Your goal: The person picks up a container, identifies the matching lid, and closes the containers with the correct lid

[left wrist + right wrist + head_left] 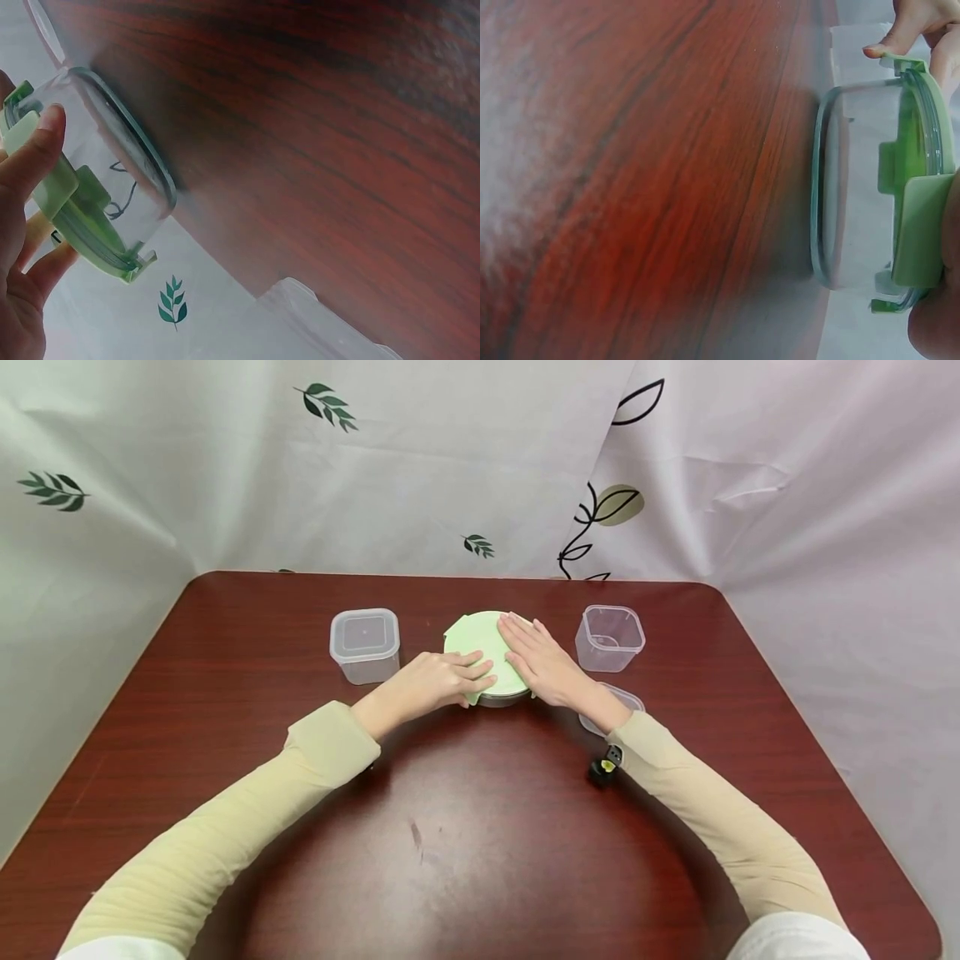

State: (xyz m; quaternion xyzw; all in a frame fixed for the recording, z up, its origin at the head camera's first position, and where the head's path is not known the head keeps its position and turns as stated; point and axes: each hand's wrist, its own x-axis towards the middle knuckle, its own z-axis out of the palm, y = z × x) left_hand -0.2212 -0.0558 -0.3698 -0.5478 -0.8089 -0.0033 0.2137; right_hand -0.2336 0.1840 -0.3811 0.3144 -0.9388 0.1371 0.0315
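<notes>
A glass food container (862, 187) with a pale green lid (476, 631) stands at the middle back of the table. My left hand (442, 681) lies at its near left side, fingers over the lid. The left thumb (46, 135) sits on a green side latch (56, 184) that slants outward from the glass. My right hand (543, 664) rests flat on the lid's right part, fingers straight. Below that hand another latch (922, 232) hangs along the container's side. Both hands cover parts of the lid.
To the left stands a clear plastic tub (365, 647) with its lid on. A similar tub (610, 639) without a lid is at the right. Partly behind my right wrist lies a clear lid (628, 699). A white patterned curtain (420, 468) hangs behind the table (465, 860).
</notes>
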